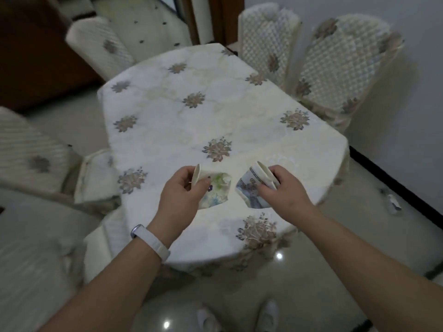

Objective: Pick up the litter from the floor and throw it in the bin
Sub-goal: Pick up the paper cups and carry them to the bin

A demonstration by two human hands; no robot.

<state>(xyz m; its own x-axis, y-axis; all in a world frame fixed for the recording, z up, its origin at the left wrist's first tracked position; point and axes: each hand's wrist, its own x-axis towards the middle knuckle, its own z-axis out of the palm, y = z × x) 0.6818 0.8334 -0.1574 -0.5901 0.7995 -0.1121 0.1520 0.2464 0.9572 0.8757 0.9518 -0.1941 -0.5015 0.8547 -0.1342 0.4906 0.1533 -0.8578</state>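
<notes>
Litter partly collected: left hand (181,188) clamped on crushed cup (217,191), right hand (284,188) clamped on another cup (251,188), over surface (191,130). One scrap (393,203) left on floor, far right. No bin visible.

Head camera looks steeply down over the table (215,121) from close above
</notes>
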